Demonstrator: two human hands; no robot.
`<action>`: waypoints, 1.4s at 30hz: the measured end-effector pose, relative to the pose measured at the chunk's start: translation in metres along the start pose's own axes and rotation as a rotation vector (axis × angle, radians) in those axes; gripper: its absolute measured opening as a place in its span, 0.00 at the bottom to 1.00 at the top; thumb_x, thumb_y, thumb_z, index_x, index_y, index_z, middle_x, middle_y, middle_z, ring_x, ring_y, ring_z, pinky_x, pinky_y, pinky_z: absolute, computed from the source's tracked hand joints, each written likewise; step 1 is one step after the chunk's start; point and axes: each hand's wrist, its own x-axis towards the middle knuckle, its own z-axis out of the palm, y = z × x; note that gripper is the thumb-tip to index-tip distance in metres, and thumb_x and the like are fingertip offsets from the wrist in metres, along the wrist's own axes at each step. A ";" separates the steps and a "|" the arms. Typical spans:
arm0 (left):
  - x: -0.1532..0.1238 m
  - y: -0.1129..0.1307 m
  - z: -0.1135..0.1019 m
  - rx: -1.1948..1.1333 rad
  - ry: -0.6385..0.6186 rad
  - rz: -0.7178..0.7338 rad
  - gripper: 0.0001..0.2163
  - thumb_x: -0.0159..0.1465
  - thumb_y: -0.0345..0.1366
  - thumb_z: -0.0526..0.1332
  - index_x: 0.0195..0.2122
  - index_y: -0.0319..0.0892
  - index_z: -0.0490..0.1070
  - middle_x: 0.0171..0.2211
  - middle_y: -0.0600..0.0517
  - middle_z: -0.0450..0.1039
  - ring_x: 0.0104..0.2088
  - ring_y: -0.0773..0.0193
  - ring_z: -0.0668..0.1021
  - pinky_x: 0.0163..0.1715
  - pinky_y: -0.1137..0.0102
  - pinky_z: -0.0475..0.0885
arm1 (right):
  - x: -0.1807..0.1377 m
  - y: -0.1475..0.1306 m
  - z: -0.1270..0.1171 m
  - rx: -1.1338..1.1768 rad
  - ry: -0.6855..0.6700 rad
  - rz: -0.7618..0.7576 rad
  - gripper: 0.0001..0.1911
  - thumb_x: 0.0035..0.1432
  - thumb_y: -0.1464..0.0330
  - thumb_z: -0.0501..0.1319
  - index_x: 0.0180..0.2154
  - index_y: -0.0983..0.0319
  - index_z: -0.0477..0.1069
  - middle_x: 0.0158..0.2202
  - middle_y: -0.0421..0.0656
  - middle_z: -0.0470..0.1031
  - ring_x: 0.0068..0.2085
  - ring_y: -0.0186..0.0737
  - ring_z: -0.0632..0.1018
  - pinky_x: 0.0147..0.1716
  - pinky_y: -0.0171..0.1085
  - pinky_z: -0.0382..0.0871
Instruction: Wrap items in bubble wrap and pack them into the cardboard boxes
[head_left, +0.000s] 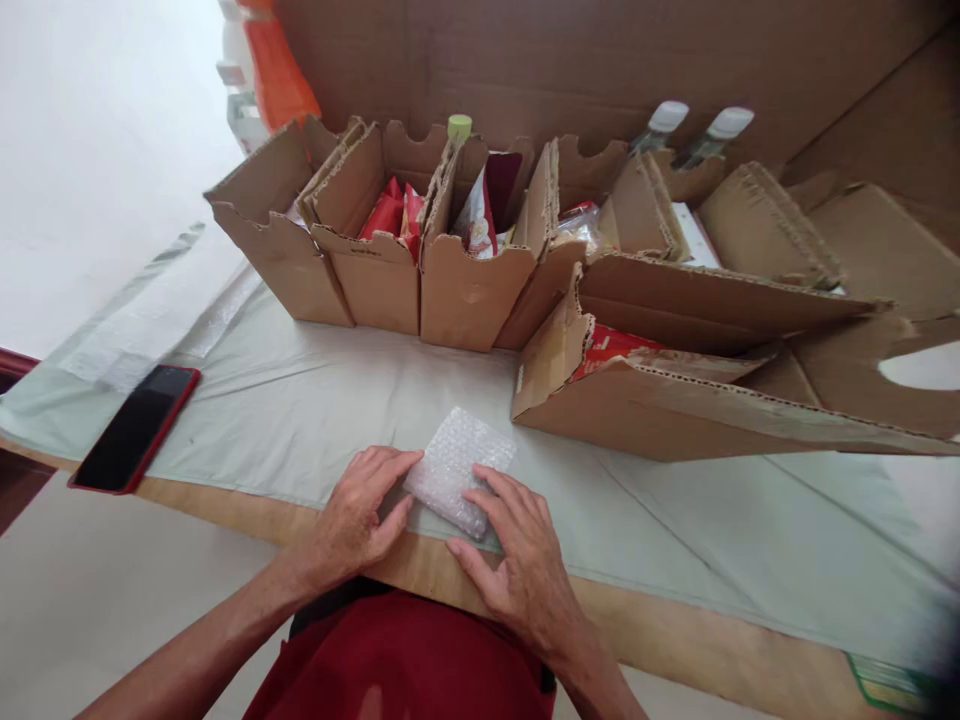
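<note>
A small packet wrapped in bubble wrap (459,462) lies on the pale green sheet (300,400) near the table's front edge. My left hand (358,510) rests flat at its left side, fingertips touching the wrap. My right hand (517,545) presses on the packet's near right corner with spread fingers. Neither hand lifts the packet; both hold it down against the table.
A row of open cardboard boxes (390,240) with snack packets stands behind. A long box (675,400) lies tilted at the right. A phone in a red case (135,428) lies at the left. Bottles (667,120) stand at the back. The wooden table edge (420,570) is close to my body.
</note>
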 end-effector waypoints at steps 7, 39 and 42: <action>0.001 0.001 0.005 -0.106 -0.046 -0.062 0.22 0.67 0.26 0.56 0.63 0.43 0.64 0.45 0.47 0.76 0.45 0.58 0.77 0.46 0.62 0.74 | -0.002 0.006 0.002 0.152 0.011 0.042 0.11 0.64 0.69 0.62 0.48 0.58 0.66 0.47 0.47 0.78 0.54 0.51 0.75 0.52 0.49 0.67; 0.018 0.003 0.022 0.232 0.068 -0.049 0.13 0.71 0.35 0.57 0.53 0.37 0.74 0.38 0.43 0.78 0.37 0.51 0.79 0.39 0.55 0.77 | 0.002 0.006 -0.003 -0.155 0.050 -0.054 0.12 0.69 0.70 0.58 0.53 0.61 0.71 0.50 0.48 0.79 0.54 0.54 0.75 0.55 0.52 0.63; 0.003 0.017 0.016 -0.126 0.142 -0.362 0.17 0.70 0.42 0.60 0.55 0.39 0.73 0.41 0.43 0.79 0.40 0.54 0.81 0.39 0.60 0.79 | 0.009 0.010 0.001 -0.055 0.141 0.029 0.10 0.70 0.72 0.57 0.51 0.60 0.72 0.45 0.46 0.81 0.49 0.49 0.77 0.50 0.48 0.66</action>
